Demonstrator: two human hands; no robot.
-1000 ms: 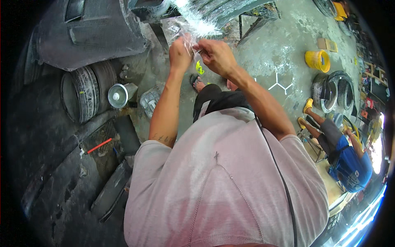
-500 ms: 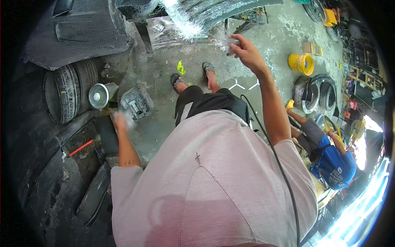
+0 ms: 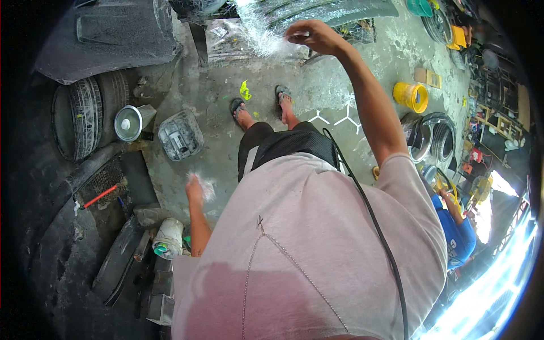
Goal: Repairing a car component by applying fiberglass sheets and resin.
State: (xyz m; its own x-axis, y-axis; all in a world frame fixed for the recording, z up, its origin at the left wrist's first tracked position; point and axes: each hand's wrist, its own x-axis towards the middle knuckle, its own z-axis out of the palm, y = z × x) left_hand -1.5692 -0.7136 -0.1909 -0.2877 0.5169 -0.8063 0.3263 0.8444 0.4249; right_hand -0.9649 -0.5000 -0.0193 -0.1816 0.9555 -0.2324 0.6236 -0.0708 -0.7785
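Observation:
My right hand [image 3: 303, 35] is raised at the top of the view, fingers bent over a mat of loose white fibres [image 3: 260, 39] on a dark, ribbed panel [image 3: 334, 14]; the fibres blur its fingertips, so I cannot tell whether it grips any. Low on the left, beside my body, my left hand [image 3: 195, 186] is closed on a fluffy white tuft of fibres [image 3: 207, 190].
Left are a dark moulded panel [image 3: 107, 34], tyres [image 3: 85, 119], a metal bucket [image 3: 129, 122], a grimy plastic container [image 3: 180, 135] and a white pail [image 3: 167, 238]. Right are a yellow bucket [image 3: 409, 97], wheels [image 3: 442, 139] and a person in blue [image 3: 456, 232].
My hands have parted from their joined position at the panel. My left hand dropped down and left with fibres, then shifted rightward. My right hand moved right, then up and left to the fibre mat.

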